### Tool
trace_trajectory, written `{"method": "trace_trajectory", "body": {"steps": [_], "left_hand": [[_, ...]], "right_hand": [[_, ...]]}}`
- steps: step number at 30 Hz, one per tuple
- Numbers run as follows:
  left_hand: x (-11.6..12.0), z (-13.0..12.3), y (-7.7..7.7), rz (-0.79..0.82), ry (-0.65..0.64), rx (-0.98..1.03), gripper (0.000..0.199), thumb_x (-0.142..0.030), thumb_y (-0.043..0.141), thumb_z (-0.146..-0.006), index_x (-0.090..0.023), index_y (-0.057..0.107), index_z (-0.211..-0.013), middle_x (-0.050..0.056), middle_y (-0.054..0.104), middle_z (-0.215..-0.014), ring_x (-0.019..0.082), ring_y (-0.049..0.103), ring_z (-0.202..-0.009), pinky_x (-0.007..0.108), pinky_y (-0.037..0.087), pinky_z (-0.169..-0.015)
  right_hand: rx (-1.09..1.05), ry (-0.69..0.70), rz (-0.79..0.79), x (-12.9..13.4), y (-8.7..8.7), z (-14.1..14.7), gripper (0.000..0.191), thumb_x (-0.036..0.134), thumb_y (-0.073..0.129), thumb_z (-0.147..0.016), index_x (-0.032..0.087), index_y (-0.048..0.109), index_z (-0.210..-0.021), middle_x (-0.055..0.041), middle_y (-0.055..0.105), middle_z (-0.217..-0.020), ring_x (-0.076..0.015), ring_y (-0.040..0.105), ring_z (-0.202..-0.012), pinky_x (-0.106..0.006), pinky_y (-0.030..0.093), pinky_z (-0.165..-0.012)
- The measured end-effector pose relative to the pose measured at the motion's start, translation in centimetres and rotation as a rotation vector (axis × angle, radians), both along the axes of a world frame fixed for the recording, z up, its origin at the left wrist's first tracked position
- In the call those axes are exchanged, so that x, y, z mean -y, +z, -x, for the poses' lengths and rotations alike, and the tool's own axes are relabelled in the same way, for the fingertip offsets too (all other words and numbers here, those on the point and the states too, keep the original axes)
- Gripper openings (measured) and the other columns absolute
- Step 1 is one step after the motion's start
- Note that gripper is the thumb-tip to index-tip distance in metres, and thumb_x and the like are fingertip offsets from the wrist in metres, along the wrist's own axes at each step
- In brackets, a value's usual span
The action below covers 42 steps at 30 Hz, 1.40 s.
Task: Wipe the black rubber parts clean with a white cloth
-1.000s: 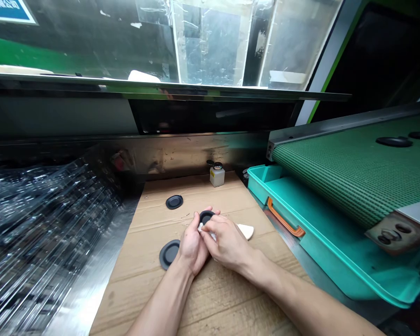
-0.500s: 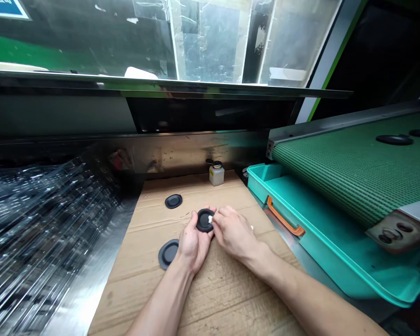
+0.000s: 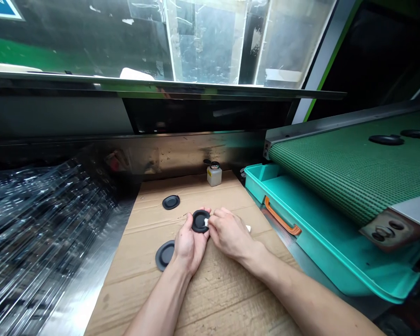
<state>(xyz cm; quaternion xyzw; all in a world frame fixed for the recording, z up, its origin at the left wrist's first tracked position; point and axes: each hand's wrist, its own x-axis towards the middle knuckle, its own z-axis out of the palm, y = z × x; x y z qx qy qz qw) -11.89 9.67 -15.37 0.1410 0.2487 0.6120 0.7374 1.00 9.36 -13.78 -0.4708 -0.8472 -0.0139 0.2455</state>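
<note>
Left hand (image 3: pixel 189 247) gripped a black rubber disc (image 3: pixel 200 221); right hand (image 3: pixel 229 233) pinched a white cloth (image 3: pixel 206 222) against it.
Beyond the hands stood a small bottle (image 3: pixel 214 176), any writing too small to read.

Black rubber oval disc (image 3: pixel 200 221) in the left hand (image 3: pixel 189 246): lower face hidden by that hand. White scrap (image 3: pixel 206 222) at the right hand (image 3: pixel 229 234): mostly covered (only a corner shows; material too small to tell). Cream-coloured piece (image 3: pixel 248 228): all but the tip hidden behind the right hand. Small translucent plastic bottle (image 3: pixel 214 177): contents too small to tell. Green mesh conveyor belt (image 3: pixel 336 177): cut off by the right edge.
</note>
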Motion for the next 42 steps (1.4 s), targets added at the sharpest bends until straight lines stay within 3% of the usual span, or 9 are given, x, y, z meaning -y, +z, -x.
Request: {"method": "trace_trajectory", "body": {"steps": [8,14,18,23,28,31,35,39,42], "left_hand": [[-0.2,0.3,-0.4,0.018,0.016,0.023,0.033,-0.031,0.038,-0.098,-0.010,0.062,-0.102,0.018,0.064,-0.118,0.026,0.062,-0.111,0.044,0.052,-0.094],[0.6,-0.8,-0.3,-0.050,-0.066,-0.096,0.025,-0.032,0.049,-0.095,-0.013,0.064,-0.103,0.012,0.067,-0.113,0.023,0.060,-0.111,0.038,0.049,-0.097],[0.9,-1.0,-0.3,-0.094,-0.041,-0.123,0.020,-0.030,0.055,-0.092,-0.014,0.065,-0.095,0.008,0.069,-0.104,0.021,0.062,-0.106,0.035,0.048,-0.096],[0.9,-1.0,-0.4,-0.089,-0.072,-0.153,0.024,-0.034,0.054,-0.092,-0.014,0.066,-0.098,0.009,0.069,-0.102,0.022,0.063,-0.104,0.036,0.049,-0.094],[0.7,-1.0,-0.4,-0.080,0.013,-0.110,0.021,-0.027,0.051,-0.094,-0.013,0.067,-0.092,0.009,0.070,-0.102,0.020,0.063,-0.103,0.032,0.049,-0.095],[0.5,-0.8,-0.4,-0.053,0.033,-0.114,0.026,-0.026,0.046,-0.096,-0.012,0.067,-0.098,0.010,0.070,-0.102,0.020,0.064,-0.103,0.033,0.051,-0.095],[0.3,-0.8,-0.4,-0.010,0.064,-0.101,0.027,-0.024,0.044,-0.096,-0.012,0.067,-0.105,0.011,0.070,-0.106,0.020,0.065,-0.103,0.034,0.051,-0.097],[0.2,-0.7,-0.2,-0.015,0.068,-0.089,0.029,-0.024,0.043,-0.096,-0.011,0.066,-0.108,0.013,0.069,-0.110,0.020,0.064,-0.105,0.034,0.050,-0.098],[0.2,-0.5,-0.2,0.020,0.048,-0.080,0.031,-0.026,0.041,-0.097,-0.010,0.067,-0.105,0.014,0.068,-0.112,0.022,0.064,-0.106,0.036,0.051,-0.097]], "right_hand": [[-0.130,0.012,-0.020,-1.4,-0.7,-0.9,0.014,0.020,0.048,-0.093,0.019,0.061,-0.089,-0.0042,0.057,-0.085,-0.0172,0.051,-0.084,-0.027,0.042,-0.077],[-0.187,-0.001,-0.067,-1.6,-0.7,-0.2,0.018,0.021,0.044,-0.095,0.018,0.061,-0.088,-0.0054,0.057,-0.086,-0.0176,0.049,-0.084,-0.028,0.042,-0.077],[-0.148,0.082,-0.064,-1.3,-0.2,0.4,0.019,0.023,0.043,-0.096,0.019,0.061,-0.092,-0.0047,0.058,-0.089,-0.0173,0.050,-0.087,-0.027,0.042,-0.079],[-0.099,-0.073,-0.103,-1.1,0.1,0.5,0.022,0.021,0.040,-0.097,0.018,0.061,-0.090,-0.0061,0.059,-0.089,-0.0189,0.049,-0.087,-0.030,0.040,-0.079],[-0.086,-0.032,-0.104,-0.8,-0.3,1.3,0.022,0.023,0.040,-0.097,0.019,0.060,-0.089,-0.0051,0.060,-0.090,-0.0185,0.050,-0.089,-0.029,0.040,-0.081],[-0.076,-0.101,-0.094,-0.9,-0.5,1.4,0.022,0.022,0.040,-0.096,0.019,0.060,-0.088,-0.0058,0.060,-0.088,-0.0192,0.050,-0.088,-0.029,0.040,-0.078],[-0.090,0.002,-0.036,-0.9,-0.4,1.4,0.019,0.022,0.042,-0.095,0.019,0.060,-0.089,-0.0046,0.061,-0.093,-0.0175,0.050,-0.088,-0.027,0.041,-0.077],[-0.077,-0.003,-0.013,-0.5,0.1,1.4,0.021,0.021,0.041,-0.095,0.019,0.061,-0.092,-0.0057,0.062,-0.096,-0.0185,0.051,-0.091,-0.029,0.043,-0.081],[0.019,0.144,0.025,-0.2,0.5,0.9,0.017,0.019,0.045,-0.092,0.020,0.062,-0.089,-0.0049,0.063,-0.099,-0.0187,0.053,-0.097,-0.029,0.042,-0.086]]}}
